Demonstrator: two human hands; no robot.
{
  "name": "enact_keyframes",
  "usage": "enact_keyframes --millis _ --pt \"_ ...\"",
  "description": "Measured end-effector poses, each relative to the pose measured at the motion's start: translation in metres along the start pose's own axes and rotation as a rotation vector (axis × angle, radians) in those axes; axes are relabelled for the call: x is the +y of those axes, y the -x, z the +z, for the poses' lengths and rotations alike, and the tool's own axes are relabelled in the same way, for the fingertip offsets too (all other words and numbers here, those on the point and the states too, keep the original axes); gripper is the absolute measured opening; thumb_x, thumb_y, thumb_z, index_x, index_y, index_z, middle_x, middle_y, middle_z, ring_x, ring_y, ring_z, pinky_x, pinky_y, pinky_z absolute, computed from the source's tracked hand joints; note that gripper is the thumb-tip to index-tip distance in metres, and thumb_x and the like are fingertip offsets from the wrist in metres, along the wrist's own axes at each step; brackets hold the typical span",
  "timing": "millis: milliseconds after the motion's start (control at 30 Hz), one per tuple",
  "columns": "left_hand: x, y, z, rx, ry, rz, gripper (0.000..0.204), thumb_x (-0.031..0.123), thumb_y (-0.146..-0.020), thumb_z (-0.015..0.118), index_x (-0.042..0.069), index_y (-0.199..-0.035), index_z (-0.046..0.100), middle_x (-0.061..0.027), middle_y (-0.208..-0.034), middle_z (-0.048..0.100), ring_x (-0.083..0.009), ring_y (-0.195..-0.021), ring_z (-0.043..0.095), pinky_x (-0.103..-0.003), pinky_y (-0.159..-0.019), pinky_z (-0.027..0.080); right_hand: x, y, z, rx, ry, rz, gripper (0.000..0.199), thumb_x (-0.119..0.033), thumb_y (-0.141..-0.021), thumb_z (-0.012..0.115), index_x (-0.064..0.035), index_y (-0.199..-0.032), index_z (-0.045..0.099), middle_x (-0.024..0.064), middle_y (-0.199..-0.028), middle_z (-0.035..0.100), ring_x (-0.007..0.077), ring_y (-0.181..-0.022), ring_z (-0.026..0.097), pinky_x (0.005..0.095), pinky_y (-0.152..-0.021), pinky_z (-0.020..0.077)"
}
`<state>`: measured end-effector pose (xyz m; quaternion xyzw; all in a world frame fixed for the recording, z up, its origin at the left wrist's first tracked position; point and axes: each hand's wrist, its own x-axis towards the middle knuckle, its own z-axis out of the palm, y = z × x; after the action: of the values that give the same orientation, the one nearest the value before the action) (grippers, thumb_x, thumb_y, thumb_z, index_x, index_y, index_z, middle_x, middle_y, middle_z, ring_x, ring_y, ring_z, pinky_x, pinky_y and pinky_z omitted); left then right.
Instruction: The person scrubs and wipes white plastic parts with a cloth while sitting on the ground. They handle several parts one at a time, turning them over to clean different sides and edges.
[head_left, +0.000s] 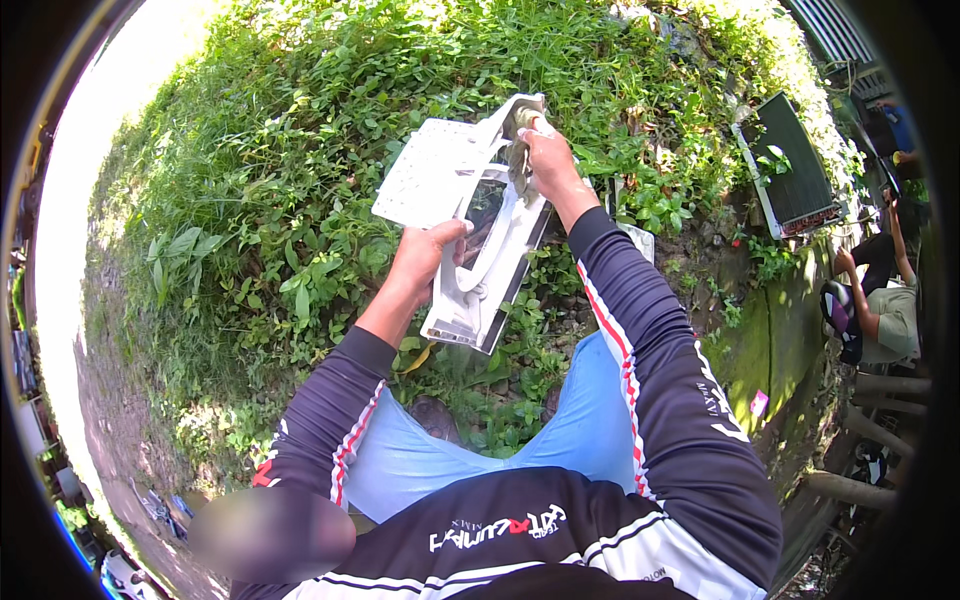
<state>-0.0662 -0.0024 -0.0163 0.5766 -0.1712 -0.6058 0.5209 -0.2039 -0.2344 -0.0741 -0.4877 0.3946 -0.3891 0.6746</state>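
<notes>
In front of me, above low green plants, a white plastic casing (pixel 490 270) is tilted, with a long opening along its middle and a dark strip down one side. My left hand (pixel 422 262) is closed on its left edge, thumb on top. At its far end my right hand (pixel 552 165) presses a crumpled grey-green rag (pixel 519 170) against the inner side. Some of the right fingers are hidden by the rag and the casing. A flat white panel (pixel 425 172) sticks out to the left of the casing; whether the two are joined I cannot tell.
Leafy plants (pixel 300 190) cover the ground ahead. To the right a dark finned coil panel (pixel 792 165) leans on the ground. Beyond it sits another person (pixel 890 318), near several thick logs (pixel 850 490). Another white piece (pixel 638 242) shows beside my right forearm.
</notes>
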Motion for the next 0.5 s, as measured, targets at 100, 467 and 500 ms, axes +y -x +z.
enact_keyframes --millis 100,467,500 --pt "-0.004 0.000 0.000 0.009 -0.018 0.024 0.013 0.013 -0.095 0.076 0.000 -0.094 0.073 -0.0039 -0.072 0.066 -0.0150 -0.062 0.061 -0.030 -0.062 0.049 -0.005 0.003 0.005 -0.003 -0.286 0.116 0.036 -0.004 -0.102 0.061 -0.0075 -0.138 0.064 0.0018 -0.124 0.068 0.0153 -0.114 0.062 0.0349 -0.103 0.0497" --pt "-0.019 -0.001 -0.001 0.038 -0.064 0.004 0.012 0.010 -0.094 0.073 -0.001 -0.088 0.072 -0.0054 -0.071 0.064 -0.0168 -0.062 0.061 -0.032 -0.063 0.050 -0.015 -0.003 0.002 -0.065 -0.131 0.213 0.031 -0.004 -0.094 0.063 -0.0065 -0.124 0.071 0.0004 -0.111 0.069 0.0155 -0.100 0.062 0.0332 -0.097 0.0496" --pt "-0.018 0.000 0.000 0.036 -0.045 0.018 0.013 0.010 -0.094 0.073 -0.001 -0.088 0.072 -0.0054 -0.071 0.064 -0.0168 -0.062 0.061 -0.032 -0.063 0.049 -0.013 -0.003 0.002 -0.005 -0.261 0.257 0.031 -0.004 -0.095 0.063 -0.0062 -0.125 0.071 0.0008 -0.112 0.069 0.0157 -0.101 0.062 0.0332 -0.097 0.0494"
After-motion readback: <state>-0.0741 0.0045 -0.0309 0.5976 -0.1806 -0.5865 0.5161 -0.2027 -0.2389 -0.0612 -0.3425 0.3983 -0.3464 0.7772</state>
